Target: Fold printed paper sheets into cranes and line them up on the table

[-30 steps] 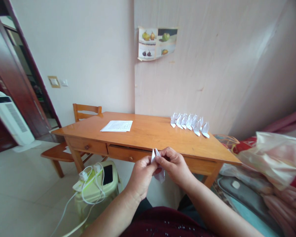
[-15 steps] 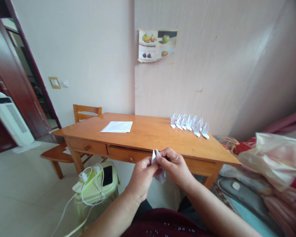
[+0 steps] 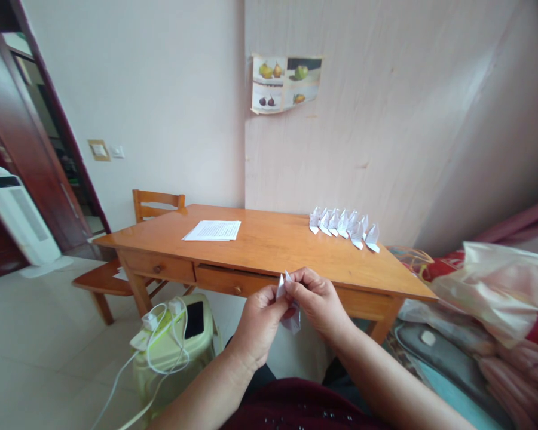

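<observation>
A piece of folded paper (image 3: pixel 295 322) is pinched between my two hands, in front of the table's near edge. Two pointed white tips stick up from it, and its lower part hangs below my fingers. My left hand (image 3: pixel 262 310) is closed on its left side, thumb at the front. On its right side my right hand (image 3: pixel 316 298) grips it between thumb and curled fingers. The fingers hide much of the middle folds. Several folded paper figures (image 3: pixel 343 224) stand in a cluster at the table's back right. A stack of printed sheets (image 3: pixel 213 230) lies on the left half.
The wooden table (image 3: pixel 269 242) has drawers along its front. Left of my legs, a pale green stool (image 3: pixel 161 358) bears a power strip, white cables and a phone (image 3: pixel 194 319). Bags (image 3: pixel 502 292) and cloth lie at the right. A wooden chair (image 3: pixel 159 200) stands behind the table.
The two paper tips have come slightly closer together and shifted a little to the right. Both hands keep their pinch on the paper, almost in the same place.
</observation>
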{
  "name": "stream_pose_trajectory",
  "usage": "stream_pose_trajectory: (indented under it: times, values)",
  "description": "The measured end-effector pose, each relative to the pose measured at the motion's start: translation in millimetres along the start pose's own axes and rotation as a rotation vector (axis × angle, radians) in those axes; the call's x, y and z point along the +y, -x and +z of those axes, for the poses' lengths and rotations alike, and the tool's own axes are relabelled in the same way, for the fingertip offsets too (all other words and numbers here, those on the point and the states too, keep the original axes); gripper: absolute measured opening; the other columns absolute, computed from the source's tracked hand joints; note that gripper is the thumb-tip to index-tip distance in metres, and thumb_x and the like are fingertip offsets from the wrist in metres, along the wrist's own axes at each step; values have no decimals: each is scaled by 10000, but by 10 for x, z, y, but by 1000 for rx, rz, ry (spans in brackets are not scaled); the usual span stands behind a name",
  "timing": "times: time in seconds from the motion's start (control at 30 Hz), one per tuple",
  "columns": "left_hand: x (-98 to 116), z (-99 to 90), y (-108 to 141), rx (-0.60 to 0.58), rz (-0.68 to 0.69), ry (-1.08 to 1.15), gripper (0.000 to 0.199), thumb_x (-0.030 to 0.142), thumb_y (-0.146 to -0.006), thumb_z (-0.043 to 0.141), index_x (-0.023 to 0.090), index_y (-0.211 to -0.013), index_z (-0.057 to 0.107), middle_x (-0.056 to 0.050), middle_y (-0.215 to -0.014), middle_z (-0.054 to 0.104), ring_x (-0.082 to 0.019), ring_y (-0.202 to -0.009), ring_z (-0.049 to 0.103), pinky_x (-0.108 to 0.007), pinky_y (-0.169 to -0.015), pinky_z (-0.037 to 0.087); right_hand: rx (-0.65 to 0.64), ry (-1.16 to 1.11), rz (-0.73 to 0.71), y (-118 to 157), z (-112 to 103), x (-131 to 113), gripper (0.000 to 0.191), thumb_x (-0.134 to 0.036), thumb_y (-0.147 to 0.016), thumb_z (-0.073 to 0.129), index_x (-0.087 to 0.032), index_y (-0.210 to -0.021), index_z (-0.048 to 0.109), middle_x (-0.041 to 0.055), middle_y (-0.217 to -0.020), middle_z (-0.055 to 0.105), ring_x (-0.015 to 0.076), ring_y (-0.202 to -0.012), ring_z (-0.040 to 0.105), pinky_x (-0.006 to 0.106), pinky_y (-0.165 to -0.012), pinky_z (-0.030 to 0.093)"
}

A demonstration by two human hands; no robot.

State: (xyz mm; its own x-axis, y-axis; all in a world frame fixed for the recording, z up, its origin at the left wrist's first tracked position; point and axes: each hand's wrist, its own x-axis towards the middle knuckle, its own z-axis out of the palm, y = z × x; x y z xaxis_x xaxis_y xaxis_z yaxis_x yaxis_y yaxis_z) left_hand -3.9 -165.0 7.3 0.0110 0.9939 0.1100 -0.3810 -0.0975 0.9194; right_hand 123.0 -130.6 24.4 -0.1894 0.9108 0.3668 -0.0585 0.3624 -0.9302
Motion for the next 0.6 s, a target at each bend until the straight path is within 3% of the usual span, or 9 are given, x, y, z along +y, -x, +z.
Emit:
stream_pose_trajectory:
  times: [0.2, 0.6]
  values:
    - [17, 0, 2, -3, 6, -30, 324, 440, -786, 786, 128, -812, 701, -35, -753, 616, -153, -728, 584, -303, -748, 504, 20, 5, -13, -9, 14, -17, 151, -325, -846, 679, -197, -773, 652, 8, -698, 641, 137, -628, 556, 267, -584, 461]
    - [-31, -24, 36, -4, -14, -68, 277, 396, -801, 769, 133, -805, 683, -28, -746, 607, -162, -749, 590, -312, -762, 504, 24, -80, 14, 13, 76, -125, 131, -294, -836, 654, -189, -765, 619, -8, -643, 625, 125, -562, 532, 257, -534, 436]
